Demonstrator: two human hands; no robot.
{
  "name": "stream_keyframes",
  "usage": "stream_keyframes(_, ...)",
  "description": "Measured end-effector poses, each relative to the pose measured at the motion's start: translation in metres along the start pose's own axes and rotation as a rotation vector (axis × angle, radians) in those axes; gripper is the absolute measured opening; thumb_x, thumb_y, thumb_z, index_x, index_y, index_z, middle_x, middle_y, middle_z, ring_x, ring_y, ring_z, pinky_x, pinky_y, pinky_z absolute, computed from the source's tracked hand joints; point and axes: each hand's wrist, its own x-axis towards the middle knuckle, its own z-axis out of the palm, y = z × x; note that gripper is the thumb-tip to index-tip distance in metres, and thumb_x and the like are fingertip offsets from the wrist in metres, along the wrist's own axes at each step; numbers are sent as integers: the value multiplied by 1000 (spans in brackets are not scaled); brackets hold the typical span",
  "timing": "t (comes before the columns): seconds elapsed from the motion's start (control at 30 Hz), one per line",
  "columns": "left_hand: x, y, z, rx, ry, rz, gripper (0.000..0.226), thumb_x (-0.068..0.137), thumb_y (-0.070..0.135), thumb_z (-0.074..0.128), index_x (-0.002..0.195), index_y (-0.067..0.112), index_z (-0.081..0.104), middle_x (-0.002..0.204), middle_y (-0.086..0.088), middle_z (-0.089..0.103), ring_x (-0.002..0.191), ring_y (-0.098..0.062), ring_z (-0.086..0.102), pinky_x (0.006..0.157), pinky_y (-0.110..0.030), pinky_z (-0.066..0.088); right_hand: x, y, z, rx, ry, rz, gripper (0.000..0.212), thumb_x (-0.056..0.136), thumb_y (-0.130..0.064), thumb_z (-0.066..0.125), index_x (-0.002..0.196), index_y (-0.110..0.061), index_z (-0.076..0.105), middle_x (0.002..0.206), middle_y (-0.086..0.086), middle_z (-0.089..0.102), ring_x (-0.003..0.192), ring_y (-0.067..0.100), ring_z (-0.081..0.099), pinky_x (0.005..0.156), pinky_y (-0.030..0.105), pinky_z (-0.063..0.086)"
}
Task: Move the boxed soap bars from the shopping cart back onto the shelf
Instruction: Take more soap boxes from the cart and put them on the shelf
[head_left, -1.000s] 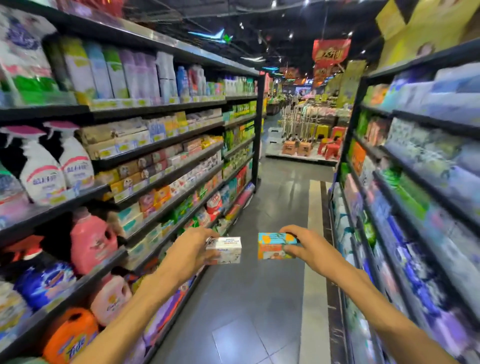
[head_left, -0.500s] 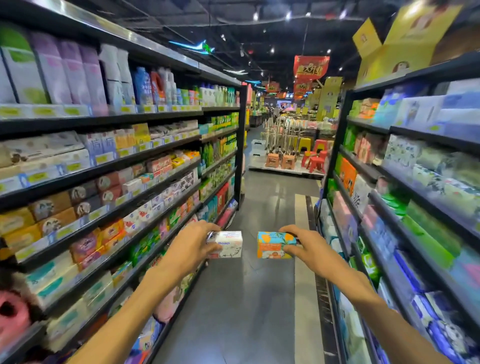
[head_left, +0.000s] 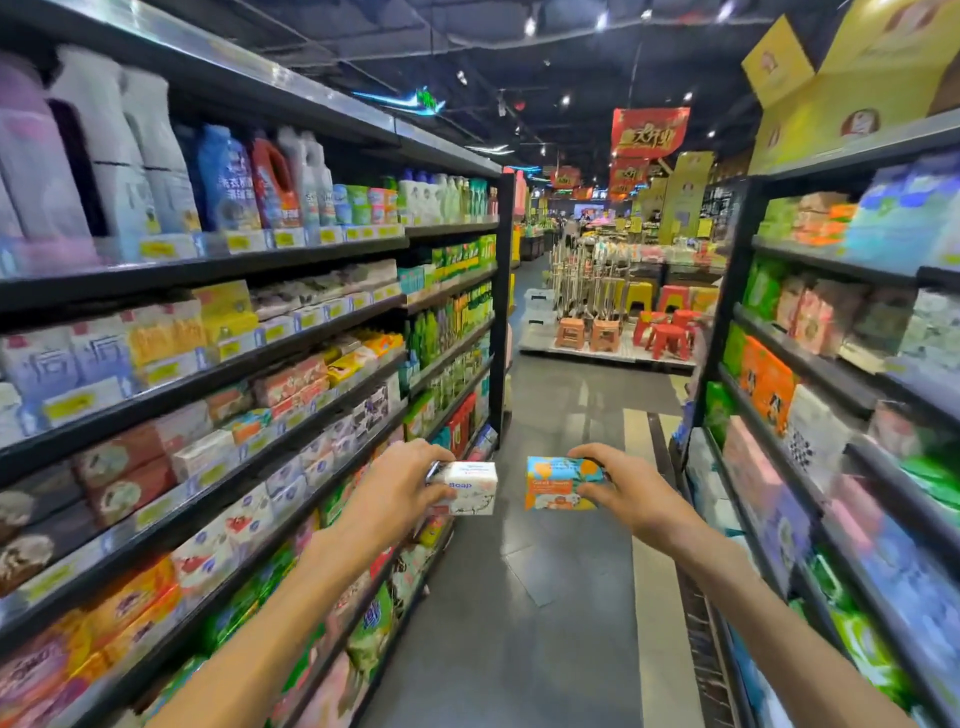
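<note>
My left hand (head_left: 392, 496) grips a white soap box (head_left: 471, 488) with "Soap" printed on it. My right hand (head_left: 626, 491) grips an orange and teal soap box (head_left: 558, 483). Both boxes are held out in front of me over the aisle floor, a small gap between them. The left shelf unit (head_left: 291, 384) runs beside my left arm, its middle tiers packed with boxed soap bars (head_left: 291, 387). No shopping cart is in view.
A second shelf unit (head_left: 810, 364) with packaged goods lines the right side. The grey tiled aisle floor (head_left: 519, 597) runs ahead between them. At the far end stand stacked plastic stools (head_left: 670, 332) and a display of mops.
I have walked forward along the aisle; the detergent bottles on the left have passed behind and soap shelves are now beside me. Both hands keep holding the boxes in the same pose.
</note>
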Motion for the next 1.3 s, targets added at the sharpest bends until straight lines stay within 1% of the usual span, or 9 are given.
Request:
stream_keyframes(0.17,80,-56,30,44,23,-71,37,83,35,76,117,26,66,111,6,65,103,-14,58,85,-36,50,125,37,14,3,-37,-93,36,90,-18,69,121,-31,58,112,-11,65,99,8,63,86,32,53)
stream_keyframes(0.3,127,-104,32,95,79,-180,37,85,31,75,119,21,66,115,3,65,108,-18,57,85,-29,43,229,47,35,3,-81,-225,35,89,-18,70,116,-36,57,111,-14,65,96,7,63,82,29,53)
stream_keyframes(0.43,145,-151,22,162,145,-316,36,86,33,73,120,24,65,114,4,65,107,-19,56,85,-34,48,321,28,71,20,-141,-329,40,88,-15,72,121,-33,57,115,-11,65,94,9,63,78,27,53)
stream_keyframes(0.6,142,-205,0,254,207,-465,38,88,29,73,122,16,66,117,-2,66,109,-21,57,89,-32,43,403,-19,130,31,-253,-485,41,91,-16,69,127,-30,54,115,-10,62,90,7,60,68,19,47)
stream_keyframes(0.83,93,-271,-28,334,319,-717,39,89,32,70,126,22,62,116,1,63,107,-21,53,90,-36,44,462,-108,218,85,-373,-677,43,92,-17,67,133,-24,52,125,-7,60,104,10,60,77,23,48)
stream_keyframes(0.97,59,-290,-38,403,369,-824,39,87,34,72,124,25,63,115,3,65,107,-21,57,89,-33,43,476,-148,263,173,-433,-788,44,90,-15,69,130,-28,53,127,-7,61,111,11,61,91,32,54)
stream_keyframes(1.03,47,-293,-42,432,383,-872,37,85,34,73,121,26,64,112,3,67,106,-21,59,90,-35,45,477,-165,281,188,-441,-861,45,90,-14,70,130,-26,53,127,-7,62,113,12,60,93,29,51)
stream_keyframes(1.13,36,-293,-47,484,407,-924,34,86,33,73,118,24,65,111,0,68,106,-22,59,88,-36,44,475,-189,302,182,-439,-927,45,91,-16,69,132,-21,53,127,-3,63,112,14,60,87,22,45)
stream_keyframes(1.3,31,-293,-47,549,465,-1035,37,87,35,72,122,23,65,115,3,66,110,-20,58,90,-36,47,473,-209,323,264,-473,-981,44,95,-24,63,137,-28,48,137,-8,57,121,11,55,94,24,44)
